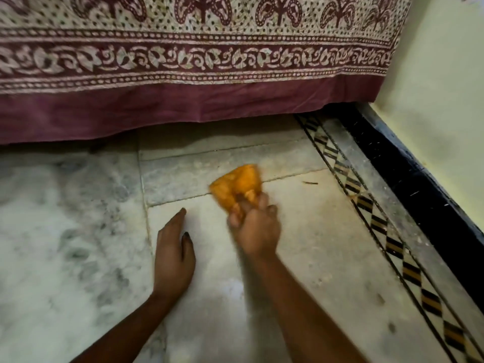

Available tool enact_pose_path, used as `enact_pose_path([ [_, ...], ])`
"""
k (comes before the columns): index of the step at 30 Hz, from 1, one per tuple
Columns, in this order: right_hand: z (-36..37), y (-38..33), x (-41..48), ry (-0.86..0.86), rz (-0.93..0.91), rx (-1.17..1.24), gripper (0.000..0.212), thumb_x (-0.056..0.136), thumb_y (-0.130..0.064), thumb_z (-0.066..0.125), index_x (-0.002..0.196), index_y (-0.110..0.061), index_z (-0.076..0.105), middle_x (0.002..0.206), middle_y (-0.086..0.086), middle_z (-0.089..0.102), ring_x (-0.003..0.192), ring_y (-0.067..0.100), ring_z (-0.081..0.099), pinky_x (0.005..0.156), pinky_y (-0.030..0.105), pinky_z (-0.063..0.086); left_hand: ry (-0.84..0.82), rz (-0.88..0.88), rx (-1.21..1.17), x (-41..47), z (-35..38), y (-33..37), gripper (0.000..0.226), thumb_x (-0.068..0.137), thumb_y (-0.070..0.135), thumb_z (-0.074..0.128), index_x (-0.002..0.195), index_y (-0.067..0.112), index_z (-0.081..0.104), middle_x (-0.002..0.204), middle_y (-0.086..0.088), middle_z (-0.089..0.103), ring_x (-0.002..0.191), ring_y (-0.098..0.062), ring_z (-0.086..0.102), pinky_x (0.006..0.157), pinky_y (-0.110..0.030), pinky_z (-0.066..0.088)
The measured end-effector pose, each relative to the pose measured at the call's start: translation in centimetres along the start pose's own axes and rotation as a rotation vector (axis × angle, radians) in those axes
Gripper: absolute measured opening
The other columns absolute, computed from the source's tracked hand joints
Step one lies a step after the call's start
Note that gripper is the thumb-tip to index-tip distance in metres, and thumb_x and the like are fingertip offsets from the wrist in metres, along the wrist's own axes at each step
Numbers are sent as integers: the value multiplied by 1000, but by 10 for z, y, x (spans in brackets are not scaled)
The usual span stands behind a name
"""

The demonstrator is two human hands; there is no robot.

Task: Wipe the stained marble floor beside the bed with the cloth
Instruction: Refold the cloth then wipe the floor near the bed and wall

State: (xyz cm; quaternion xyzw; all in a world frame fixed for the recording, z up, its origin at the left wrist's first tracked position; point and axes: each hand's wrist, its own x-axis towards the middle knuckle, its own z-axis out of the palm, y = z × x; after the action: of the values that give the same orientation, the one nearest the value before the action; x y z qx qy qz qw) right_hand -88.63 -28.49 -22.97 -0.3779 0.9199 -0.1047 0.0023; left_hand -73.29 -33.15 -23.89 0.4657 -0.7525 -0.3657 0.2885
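1 blurred right hand (pixel 255 229) gripping orange cloth (pixel 235 183), fingers (pixel 237 218) indistinct

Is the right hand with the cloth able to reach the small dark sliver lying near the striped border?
Probably yes. The right hand grips the orange cloth, and the sliver lies on bare floor just right of the cloth, nothing between them. The left hand rests flat on the other side.

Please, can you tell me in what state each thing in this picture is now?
orange cloth: bunched up, gripped, blurred
right hand: grips the cloth
left hand: flat on the floor, fingers straight
marble floor: marked with grey blotches
bedsheet: hangs down the bed's side, hem near the floor
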Motion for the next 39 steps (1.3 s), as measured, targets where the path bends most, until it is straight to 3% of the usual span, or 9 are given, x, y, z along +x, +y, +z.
enact_pose_path([
  [3,-8,-4,-85,-86,-286,185,44,71,-53,55,112,-39,63,112,4,60,76,25,58,51,28,49,141,-34,25,-3,-31,-14,50,82,10,37,130,-1,48,128,-21,53,117,-35,47,99,-44,37],
  [6,-19,66,-139,-10,-457,184,49,62,-48,65,110,-39,65,110,9,67,69,27,60,53,26,50,99,-21,211,-12,-52,-35,50,80,11,40,127,-2,52,128,-20,54,118,-34,45,101,-36,33],
  [10,-35,121,-114,84,19,64,41,71,-47,54,104,-25,65,110,13,59,73,35,58,58,33,46,19,19,296,-22,-51,-40,48,82,14,43,127,1,54,130,-17,54,123,-31,43,104,-33,28],
  [14,-24,61,-28,84,327,35,44,87,-41,55,126,-21,55,128,15,43,101,35,47,76,37,41,22,28,273,-26,-54,-43,46,83,12,42,127,1,53,130,-17,54,123,-31,43,105,-32,28],
  [20,5,-72,-54,-55,-208,97,44,89,-46,46,132,-37,46,135,3,40,102,30,43,78,36,43,88,-13,276,-30,-64,-49,49,82,8,40,129,1,51,128,-17,55,119,-31,47,101,-34,33],
  [25,-15,-1,-153,-141,-500,183,50,73,-51,54,122,-41,56,124,1,54,79,24,53,55,29,50,45,1,315,-42,-70,-55,50,81,13,39,128,0,51,126,-20,56,120,-36,48,101,-41,36],
  [30,-41,99,-126,-67,-87,-2,41,79,-43,58,119,-35,57,128,10,53,90,34,52,65,37,48,-21,64,363,-60,-79,-60,52,86,24,31,128,4,53,129,-15,56,125,-31,44,105,-41,34],
  [34,-26,49,-52,9,239,-30,44,89,-42,51,130,-27,50,135,13,38,106,36,41,76,40,43,-47,103,393,-69,-79,-58,51,86,25,32,127,4,54,129,-13,56,126,-31,43,107,-42,31],
  [39,-9,-24,-92,-47,-99,63,44,83,-44,49,127,-34,53,132,6,47,98,31,47,67,36,49,-58,83,370,-63,-75,-49,53,86,26,31,127,1,54,127,-16,57,123,-33,47,104,-45,36],
])
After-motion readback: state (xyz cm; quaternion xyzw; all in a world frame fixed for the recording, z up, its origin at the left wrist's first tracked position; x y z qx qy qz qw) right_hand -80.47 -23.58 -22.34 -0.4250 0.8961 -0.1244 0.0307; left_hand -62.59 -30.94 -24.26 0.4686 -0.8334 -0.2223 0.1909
